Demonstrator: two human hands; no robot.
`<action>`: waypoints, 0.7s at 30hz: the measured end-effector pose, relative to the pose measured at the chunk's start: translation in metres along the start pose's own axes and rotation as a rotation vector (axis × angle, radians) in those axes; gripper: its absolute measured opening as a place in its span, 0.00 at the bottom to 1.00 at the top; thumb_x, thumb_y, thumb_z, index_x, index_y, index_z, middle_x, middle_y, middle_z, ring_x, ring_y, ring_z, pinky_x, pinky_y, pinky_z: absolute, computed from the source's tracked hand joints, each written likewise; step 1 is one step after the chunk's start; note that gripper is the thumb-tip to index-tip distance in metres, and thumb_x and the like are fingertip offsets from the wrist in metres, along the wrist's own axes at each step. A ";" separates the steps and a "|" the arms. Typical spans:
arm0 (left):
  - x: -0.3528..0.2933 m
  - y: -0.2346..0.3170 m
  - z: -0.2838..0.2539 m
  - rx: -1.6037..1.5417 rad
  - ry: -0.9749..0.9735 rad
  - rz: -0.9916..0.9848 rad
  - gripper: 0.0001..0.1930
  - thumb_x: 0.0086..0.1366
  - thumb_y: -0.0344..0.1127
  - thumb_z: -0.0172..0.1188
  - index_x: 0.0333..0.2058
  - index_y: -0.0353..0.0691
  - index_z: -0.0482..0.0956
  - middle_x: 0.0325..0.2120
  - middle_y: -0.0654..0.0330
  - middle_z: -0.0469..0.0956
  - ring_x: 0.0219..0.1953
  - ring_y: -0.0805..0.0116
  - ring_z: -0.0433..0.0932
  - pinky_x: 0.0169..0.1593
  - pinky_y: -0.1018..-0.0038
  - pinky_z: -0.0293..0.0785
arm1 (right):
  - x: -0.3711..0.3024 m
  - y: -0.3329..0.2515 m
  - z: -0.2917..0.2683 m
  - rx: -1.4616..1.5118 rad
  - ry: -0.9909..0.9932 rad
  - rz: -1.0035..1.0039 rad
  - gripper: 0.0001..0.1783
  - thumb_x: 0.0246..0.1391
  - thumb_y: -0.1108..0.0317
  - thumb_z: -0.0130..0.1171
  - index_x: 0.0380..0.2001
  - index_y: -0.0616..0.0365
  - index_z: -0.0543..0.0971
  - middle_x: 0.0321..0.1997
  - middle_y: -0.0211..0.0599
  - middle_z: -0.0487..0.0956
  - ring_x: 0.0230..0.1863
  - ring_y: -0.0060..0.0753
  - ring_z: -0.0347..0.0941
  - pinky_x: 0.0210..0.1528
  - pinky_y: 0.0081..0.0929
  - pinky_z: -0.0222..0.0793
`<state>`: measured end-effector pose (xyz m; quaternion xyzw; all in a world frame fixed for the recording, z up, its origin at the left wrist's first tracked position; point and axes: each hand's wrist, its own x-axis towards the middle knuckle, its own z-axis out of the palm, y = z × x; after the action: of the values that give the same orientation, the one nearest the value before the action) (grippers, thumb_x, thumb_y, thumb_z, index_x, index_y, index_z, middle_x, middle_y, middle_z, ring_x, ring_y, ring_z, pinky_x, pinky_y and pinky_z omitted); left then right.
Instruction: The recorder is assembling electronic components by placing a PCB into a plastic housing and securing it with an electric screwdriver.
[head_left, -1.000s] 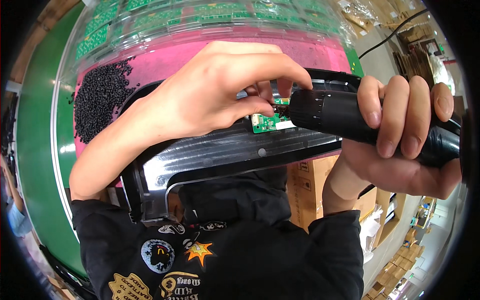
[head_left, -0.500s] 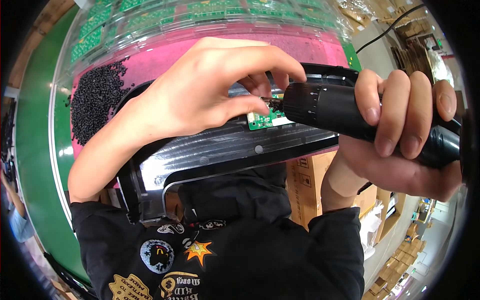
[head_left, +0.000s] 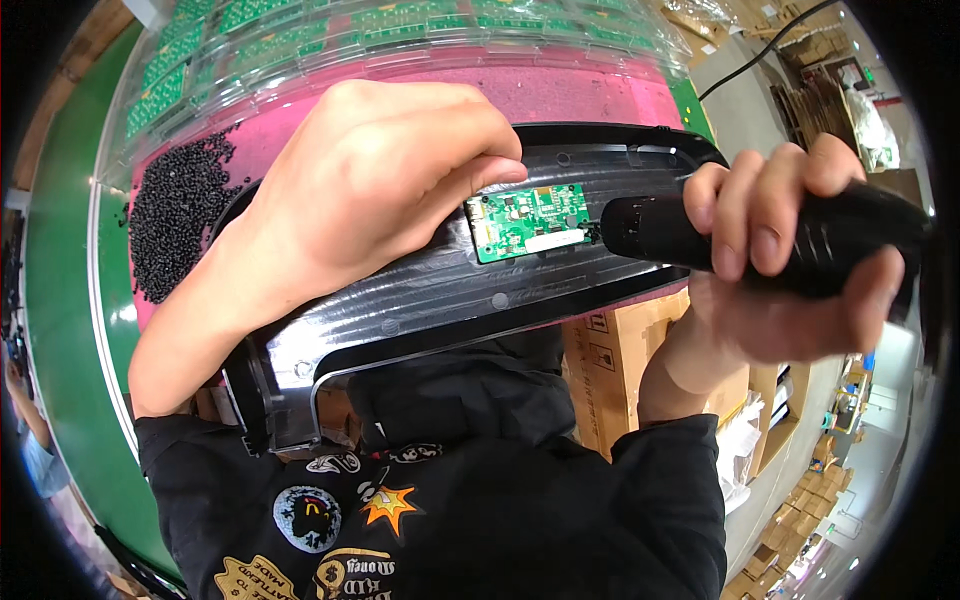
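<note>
My right hand [head_left: 765,255] is wrapped round a black electric screwdriver [head_left: 655,228]. The tool lies nearly level, its tip by the right edge of a green circuit board [head_left: 530,208]. That board rests inside a long black plastic housing [head_left: 440,305], and a white connector runs along its near edge. Just left of the board, my left hand [head_left: 385,170] is closed with thumb and forefinger pressed together. Whatever that pinch holds, if anything, is hidden.
Small black pieces, apparently screws [head_left: 180,215], are heaped on the pink mat [head_left: 590,88] at the left. Clear plastic trays [head_left: 330,60] of green boards stand along the back. A black cable [head_left: 765,52] hangs at the far right, and a cardboard box [head_left: 625,370] stands near my right forearm.
The screwdriver has shifted slightly right, uncovering more of the board. My left hand has drawn back left from over the board, and its spread fingers have closed together.
</note>
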<state>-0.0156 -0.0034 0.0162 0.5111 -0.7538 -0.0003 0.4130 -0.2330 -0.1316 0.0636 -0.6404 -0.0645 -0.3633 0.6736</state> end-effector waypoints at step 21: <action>0.004 -0.009 0.010 -0.093 -0.052 -0.102 0.05 0.61 0.24 0.60 0.29 0.30 0.74 0.27 0.54 0.76 0.32 0.60 0.77 0.38 0.70 0.72 | -0.002 0.037 -0.018 -0.093 0.218 0.107 0.24 0.59 0.44 0.51 0.37 0.57 0.72 0.18 0.26 0.67 0.16 0.23 0.59 0.27 0.27 0.56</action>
<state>-0.0155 -0.0144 0.0083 0.5289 -0.7364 -0.0694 0.4162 -0.2199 -0.1503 0.0297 -0.6300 0.0603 -0.3971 0.6646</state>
